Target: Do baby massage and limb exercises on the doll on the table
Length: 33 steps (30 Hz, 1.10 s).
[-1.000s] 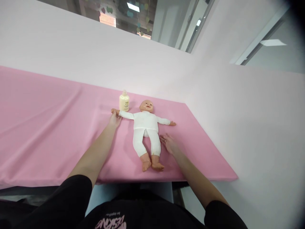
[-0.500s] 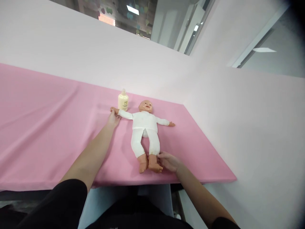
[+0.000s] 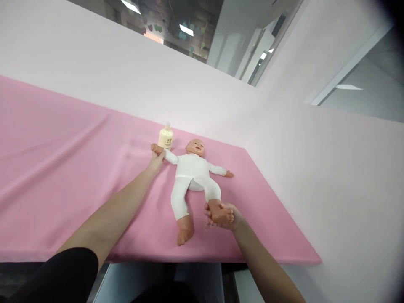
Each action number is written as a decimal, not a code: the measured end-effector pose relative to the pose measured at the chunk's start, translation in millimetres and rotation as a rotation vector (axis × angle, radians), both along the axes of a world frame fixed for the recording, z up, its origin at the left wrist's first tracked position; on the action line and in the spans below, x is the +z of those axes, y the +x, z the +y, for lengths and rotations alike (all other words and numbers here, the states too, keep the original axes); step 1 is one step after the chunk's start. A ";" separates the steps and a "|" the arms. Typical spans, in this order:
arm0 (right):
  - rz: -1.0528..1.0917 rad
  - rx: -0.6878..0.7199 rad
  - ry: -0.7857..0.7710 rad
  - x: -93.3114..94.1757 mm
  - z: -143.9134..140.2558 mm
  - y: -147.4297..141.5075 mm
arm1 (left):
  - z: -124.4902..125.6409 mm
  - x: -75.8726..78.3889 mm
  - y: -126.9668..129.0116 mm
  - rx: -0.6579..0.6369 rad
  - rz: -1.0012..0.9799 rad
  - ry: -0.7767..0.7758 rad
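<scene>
A baby doll (image 3: 192, 166) with a white cloth body lies on its back on the pink table cover (image 3: 132, 214), head toward the wall. My left hand (image 3: 157, 159) is closed round the doll's wrist on the left side of the picture. My right hand (image 3: 229, 215) wraps the doll's ankle on the right side and holds that leg raised and bent outward. The other leg rests straight on the cover. Just behind my left hand stands a cream-coloured pump bottle (image 3: 166, 136), upright, its lower part partly hidden by the doll's arm.
A pale wall (image 3: 126, 71) rises along the table's far edge, with a window (image 3: 176, 29) above it. Another wall (image 3: 315, 168) closes off the right side. The cover has folds (image 3: 78, 139) on the left.
My right hand has gripped the doll's ankle and lifted that leg up and to the right. The doll's legs are now spread apart. My left hand stays at the doll's wrist. The camera view has shifted slightly.
</scene>
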State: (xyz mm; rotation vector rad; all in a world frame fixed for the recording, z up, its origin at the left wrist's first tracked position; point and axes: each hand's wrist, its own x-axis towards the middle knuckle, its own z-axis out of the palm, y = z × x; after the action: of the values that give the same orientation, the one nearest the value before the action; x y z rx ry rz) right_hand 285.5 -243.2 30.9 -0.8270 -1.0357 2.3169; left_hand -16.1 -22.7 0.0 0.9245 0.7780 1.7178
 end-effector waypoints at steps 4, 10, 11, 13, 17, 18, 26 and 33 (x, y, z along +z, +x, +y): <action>0.138 0.129 0.029 8.5 37.0 -3.7 | -7.2 5.0 8.5 0.020 0.170 0.106; 0.137 -0.001 0.068 23.9 73.5 -17.2 | -36.2 11.5 32.5 0.004 0.691 0.408; 0.140 -0.053 0.050 23.8 77.9 -18.6 | -41.1 12.6 34.8 -0.029 0.804 0.494; 0.141 -0.135 0.001 21.5 85.0 -21.0 | -47.8 14.7 36.8 -0.079 1.019 0.655; 0.110 -0.215 -0.047 12.1 92.0 -25.3 | -50.2 15.9 35.5 -0.098 1.300 0.761; 0.102 -0.225 -0.047 9.7 92.8 -26.6 | -49.6 15.6 35.1 -0.097 1.336 0.761; 0.102 -0.183 -0.064 5.5 91.9 -25.2 | -50.0 15.9 35.0 -0.105 1.313 0.753; 0.195 0.264 0.111 8.4 67.7 -13.9 | -44.4 14.5 29.3 0.075 0.795 0.390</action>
State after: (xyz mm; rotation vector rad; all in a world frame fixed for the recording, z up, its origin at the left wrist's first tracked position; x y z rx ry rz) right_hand 271.6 -175.5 39.3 -0.4327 -1.2339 2.4690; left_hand 13.2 -67.0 14.5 1.9274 0.9961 1.5767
